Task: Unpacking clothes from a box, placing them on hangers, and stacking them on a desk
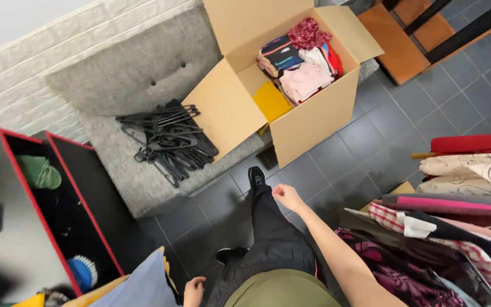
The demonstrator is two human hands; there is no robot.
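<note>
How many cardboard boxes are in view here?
1. The open cardboard box sits on the dark tiled floor against the grey cushioned seat, full of folded clothes. Others may be hidden behind the hanging garments at right.

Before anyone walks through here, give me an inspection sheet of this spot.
Surface: dark grey tiled floor; grey upholstered bench along the white wall.
Job's things: open cardboard box of folded clothes; black hangers piled on the bench.
Clutter: hung garments on the right; red-edged black cabinet.
Hands: left hand low beside the leg, right hand loosely curled; both hold nothing.
Cables: nothing seen.
Surroundings: orange wooden furniture top right.
</note>
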